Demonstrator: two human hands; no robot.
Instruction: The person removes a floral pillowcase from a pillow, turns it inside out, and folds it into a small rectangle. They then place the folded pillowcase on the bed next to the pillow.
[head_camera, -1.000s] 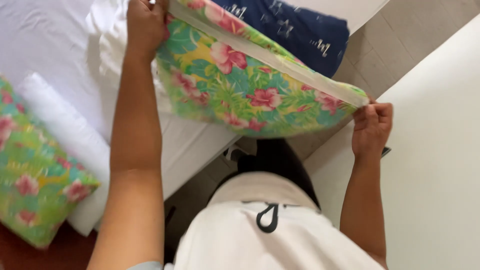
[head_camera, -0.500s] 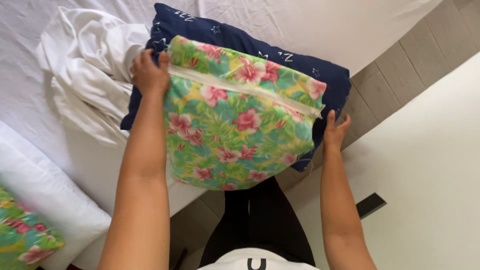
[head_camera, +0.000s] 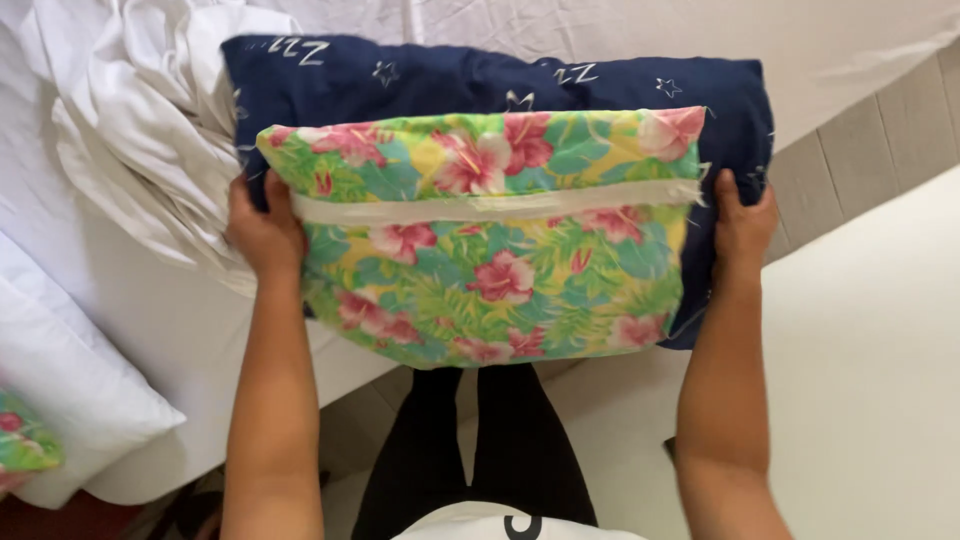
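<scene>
A floral pillow (head_camera: 490, 250) in green, yellow and pink, with a white strip across it, lies on top of a dark blue pillow (head_camera: 450, 75) printed with stars. Both rest at the edge of a white bed (head_camera: 180, 330). My left hand (head_camera: 262, 228) grips the floral pillow's left end. At its right end my right hand (head_camera: 742, 222) holds it, fingers partly against the blue pillow.
A crumpled white sheet (head_camera: 140, 130) lies to the left of the pillows. A white pillow (head_camera: 70, 390) and a corner of another floral pillow (head_camera: 25, 440) sit at the lower left. Tiled floor (head_camera: 850, 170) and a white surface (head_camera: 870, 380) are at the right.
The floral pillow was held up in the air a second ago. Both hands have brought it down and laid it flat on the blue pillow.
</scene>
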